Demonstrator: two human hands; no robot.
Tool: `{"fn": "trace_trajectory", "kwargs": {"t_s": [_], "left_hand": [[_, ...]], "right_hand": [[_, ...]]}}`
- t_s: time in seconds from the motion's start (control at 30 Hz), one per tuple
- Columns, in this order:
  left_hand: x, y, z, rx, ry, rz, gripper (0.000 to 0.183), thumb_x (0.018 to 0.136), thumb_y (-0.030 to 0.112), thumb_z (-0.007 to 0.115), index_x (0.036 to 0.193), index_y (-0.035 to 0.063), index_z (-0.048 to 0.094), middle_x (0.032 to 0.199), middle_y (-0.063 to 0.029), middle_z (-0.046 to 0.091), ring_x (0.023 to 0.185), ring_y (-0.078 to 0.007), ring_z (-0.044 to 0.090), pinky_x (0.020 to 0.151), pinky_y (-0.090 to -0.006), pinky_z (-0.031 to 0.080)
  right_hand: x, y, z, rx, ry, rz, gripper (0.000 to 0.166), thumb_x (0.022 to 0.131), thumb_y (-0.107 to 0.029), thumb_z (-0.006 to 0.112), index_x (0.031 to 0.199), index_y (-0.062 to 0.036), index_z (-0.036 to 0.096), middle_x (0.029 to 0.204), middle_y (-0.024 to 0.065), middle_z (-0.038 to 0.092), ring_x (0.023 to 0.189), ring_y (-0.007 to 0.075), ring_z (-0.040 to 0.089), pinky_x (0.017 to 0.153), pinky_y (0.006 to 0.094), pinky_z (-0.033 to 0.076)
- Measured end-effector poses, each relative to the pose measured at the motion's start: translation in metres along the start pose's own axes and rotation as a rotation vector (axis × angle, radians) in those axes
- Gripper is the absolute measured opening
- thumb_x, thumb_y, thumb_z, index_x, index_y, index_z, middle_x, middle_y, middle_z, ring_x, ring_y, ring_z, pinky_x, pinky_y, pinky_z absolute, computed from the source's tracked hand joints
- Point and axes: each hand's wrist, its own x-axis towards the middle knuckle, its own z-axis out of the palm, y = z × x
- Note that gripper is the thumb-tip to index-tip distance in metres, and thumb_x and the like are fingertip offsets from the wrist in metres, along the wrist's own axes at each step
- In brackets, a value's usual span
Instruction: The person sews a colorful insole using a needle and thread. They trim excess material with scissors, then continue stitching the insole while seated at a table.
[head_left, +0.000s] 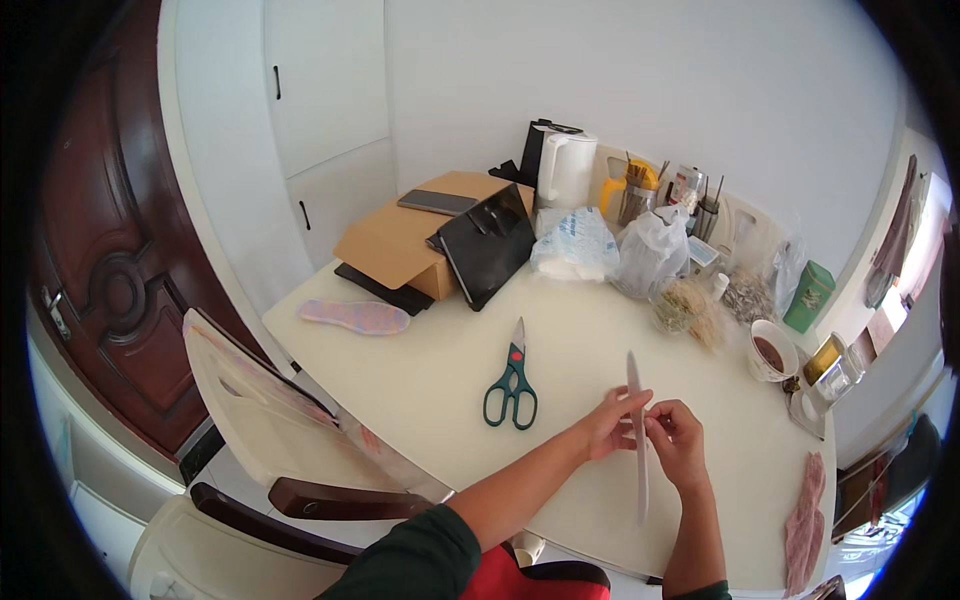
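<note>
A thin, pale insole (642, 465) stands nearly edge-on above the near right part of the cream table (450, 375). My left hand (611, 424) holds it at mid-length from the left, fingers behind and thumb across the edge. Close against its right side is my right hand (679, 439), thumb and fingers curled together; whether they pinch the insole cannot be told. Scissors with dark green handles (511, 386) lie left of my hands, closed, blades pointing away. Farther left, a second insole (354, 316), patterned pink and lilac, lies flat near the table's left edge.
A cardboard box (405, 225) carries a phone (437, 202); a black tablet (491, 247) leans beside it. A white kettle (568, 169), plastic bags (654, 251) and a bowl (771, 351) line the far and right sides. A pink cloth (805, 525) lies at right. Chairs (277, 420) stand left.
</note>
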Motion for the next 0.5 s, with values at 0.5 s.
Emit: {"fn": "trace_trajectory", "kwargs": {"t_s": [0.5], "left_hand": [[0.001,0.008,0.000,0.140,0.086,0.123,0.031,0.087,0.039,0.058,0.099,0.0100,0.054,0.097,-0.0051,0.058,0.097,-0.0204,0.057,0.082,-0.0416,0.048]], "right_hand": [[0.006,0.011,0.000,-0.061,0.111,-0.108,0.010,0.081,0.002,0.062,0.090,0.0003,0.058,0.087,0.0083,0.060,0.078,0.0176,0.060,0.069,0.0279,0.050]]}}
